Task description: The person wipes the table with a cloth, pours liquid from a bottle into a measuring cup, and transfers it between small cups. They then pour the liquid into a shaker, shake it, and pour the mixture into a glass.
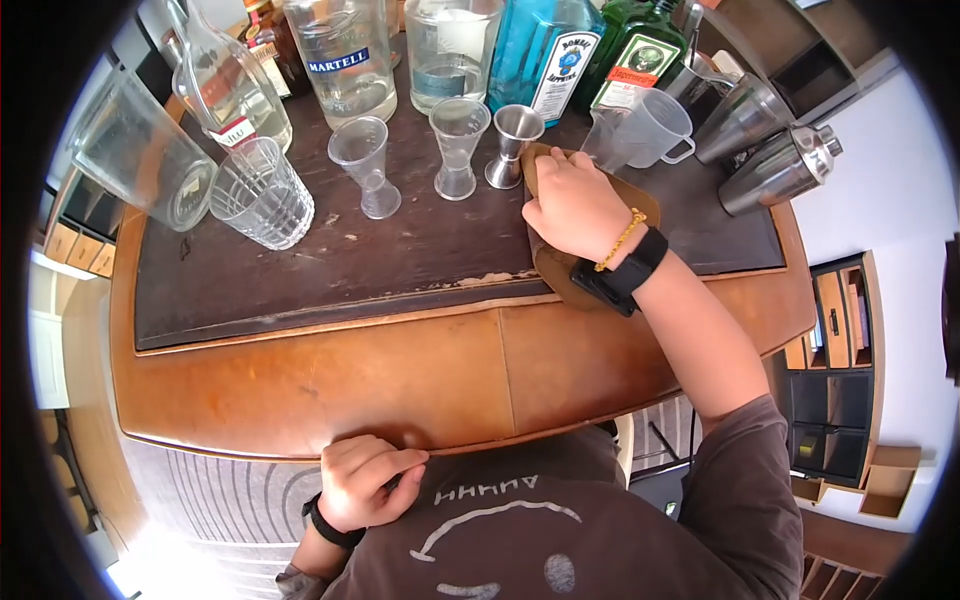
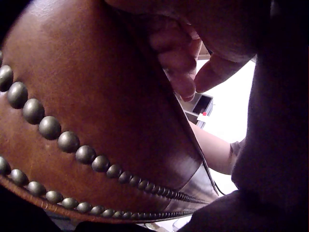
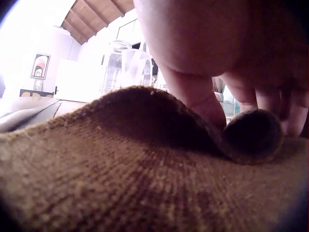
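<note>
My right hand (image 1: pixel 580 205) grips a brown cloth (image 1: pixel 550 268) on the dark tabletop, toward the right side. In the right wrist view the coarse woven cloth (image 3: pixel 145 179) bunches into a fold and a small roll between thumb and fingers. Just beyond that hand stands a steel jigger (image 1: pixel 512 145), with a clear plastic measuring cup (image 1: pixel 655 130) to its right. My left hand (image 1: pixel 365 485) rests at the table's front edge, its fingers loosely curled around nothing. The left wrist view shows this hand (image 2: pixel 176 58) beside the studded leather edge (image 2: pixel 96 96).
Two clear hourglass measures (image 1: pixel 365 165) and a cut-glass tumbler (image 1: pixel 265 195) stand left of the jigger. Several bottles, including a blue one (image 1: pixel 540 60) and a green one (image 1: pixel 635 60), line the back. Steel shakers (image 1: pixel 780 175) stand at the right edge.
</note>
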Tool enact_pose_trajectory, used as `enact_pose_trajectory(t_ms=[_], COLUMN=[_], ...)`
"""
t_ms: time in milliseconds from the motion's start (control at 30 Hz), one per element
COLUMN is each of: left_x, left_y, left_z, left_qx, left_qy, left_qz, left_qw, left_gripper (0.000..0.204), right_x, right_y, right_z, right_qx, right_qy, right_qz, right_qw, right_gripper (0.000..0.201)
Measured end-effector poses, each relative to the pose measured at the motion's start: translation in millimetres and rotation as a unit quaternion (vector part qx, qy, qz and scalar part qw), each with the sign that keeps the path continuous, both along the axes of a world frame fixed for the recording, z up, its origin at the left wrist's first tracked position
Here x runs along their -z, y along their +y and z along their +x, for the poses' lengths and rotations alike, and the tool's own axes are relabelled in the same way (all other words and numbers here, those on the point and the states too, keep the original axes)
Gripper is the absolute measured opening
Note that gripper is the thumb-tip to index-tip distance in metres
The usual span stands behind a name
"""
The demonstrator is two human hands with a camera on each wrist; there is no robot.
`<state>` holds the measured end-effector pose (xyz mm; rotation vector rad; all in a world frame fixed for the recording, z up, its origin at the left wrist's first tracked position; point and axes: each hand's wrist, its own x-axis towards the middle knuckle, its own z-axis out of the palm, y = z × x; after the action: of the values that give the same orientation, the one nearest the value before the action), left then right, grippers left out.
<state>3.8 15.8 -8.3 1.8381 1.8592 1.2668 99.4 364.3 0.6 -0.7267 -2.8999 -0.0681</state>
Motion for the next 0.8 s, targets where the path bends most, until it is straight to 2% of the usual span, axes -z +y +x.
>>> enact_pose_trajectory(t_ms=[67,133,233,333,467,667,800], left_x=[-0.4,-1.6,-0.8,-1.7,-3.6,-2.9,-1.5], left_y=[-0.2,-0.4,-0.4,0.7,-0.3,-1.2,-1.9], left_z=[0.7,1.9,3.6,6.5,8.4,11.1,13.3], left_qx=[0.003,-0.004,-0.01,-0.019,-0.021,-0.032,-0.041], left_qy=[0.004,0.001,0.004,0.008,0.009,0.023,0.014], left_qz=[0.001,-0.006,-0.006,-0.001,-0.006,-0.016,-0.009], left_qw=[1.0,1.0,1.0,1.0,1.0,0.999,0.999], left_gripper=[0.016,0.014,0.012,0.01,0.01,0.009,0.009], right_x=[2.4,-2.7,-4.2,-6.8,-21.3,-27.1,-28.1], right_y=[3.2,4.4,-3.7,-21.1,-46.9,-75.2,-70.7], right_z=[-0.8,0.1,15.0,36.7,67.4,114.0,144.5], right_qx=[-0.012,-0.039,-0.071,-0.094,-0.104,-0.095,-0.03], right_qy=[0.027,-0.026,0.039,0.066,0.043,0.061,0.051], right_qz=[0.032,-0.008,-0.052,-0.047,-0.105,-0.093,-0.062], right_qw=[0.999,0.999,0.995,0.992,0.988,0.989,0.996], right_gripper=[0.039,0.038,0.036,0.035,0.038,0.049,0.047])
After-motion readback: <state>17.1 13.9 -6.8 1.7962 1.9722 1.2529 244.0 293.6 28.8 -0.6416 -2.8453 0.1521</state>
